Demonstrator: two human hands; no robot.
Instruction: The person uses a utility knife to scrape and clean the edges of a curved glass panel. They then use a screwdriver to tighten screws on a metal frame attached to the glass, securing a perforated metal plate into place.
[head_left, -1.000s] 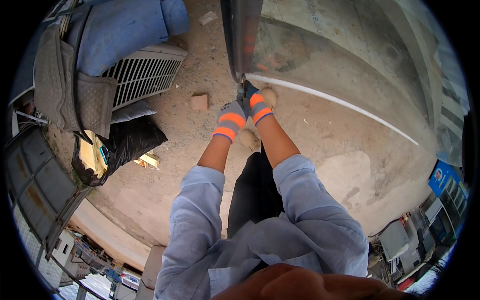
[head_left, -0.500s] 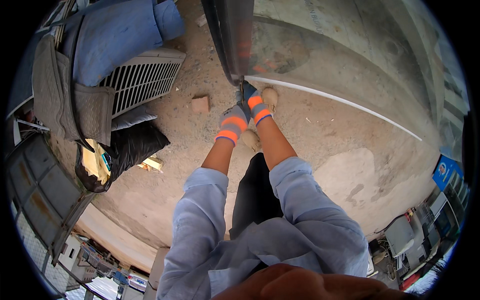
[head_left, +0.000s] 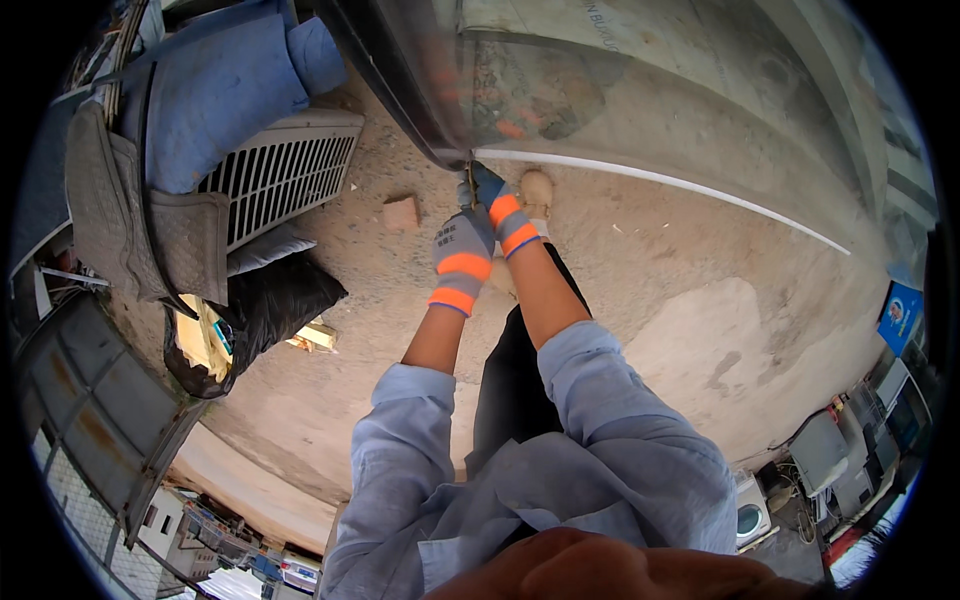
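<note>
We hold our gloved left hand [head_left: 464,243] and right hand [head_left: 494,200] together, touching, at the lower end of the dark frame [head_left: 395,85], where it meets the white strip [head_left: 690,185] along the bottom edge of the clear panel [head_left: 640,110]. A thin piece [head_left: 473,183] shows between our hands at that corner; we cannot tell how firmly either is clamped on it. Our right shoe [head_left: 536,195] stands just beside the strip. Left of the frame's lower end, we see a brick [head_left: 401,212] on the ground [head_left: 640,290], then a grille [head_left: 290,165] and a black bag [head_left: 285,305]
</note>
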